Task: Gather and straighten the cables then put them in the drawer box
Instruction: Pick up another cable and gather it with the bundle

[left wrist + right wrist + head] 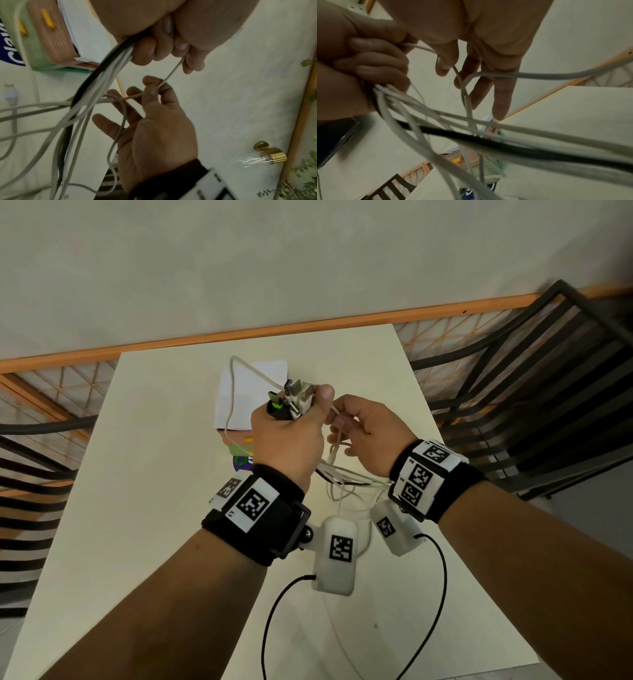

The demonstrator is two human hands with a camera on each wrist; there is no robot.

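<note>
My left hand (301,409) grips a bundle of cables (296,400) above the table, plugs sticking up out of the fist. White strands and one black strand (102,81) hang from it to the table. One white cable (233,392) loops over the drawer box (260,378), which has a white top with pink and green drawers (49,44). My right hand (337,422) is just right of the left; its thumb and forefinger pinch a single thin white cable (169,74) that runs up into the left fist. Its other fingers (501,94) are spread among the strands.
The white table (154,508) reaches to an orange rail (308,326) along the wall. Dark slatted chairs (531,405) stand to the right and left. A loose white plug (10,94) lies on the table. Black wrist-camera leads (274,611) hang near the front edge.
</note>
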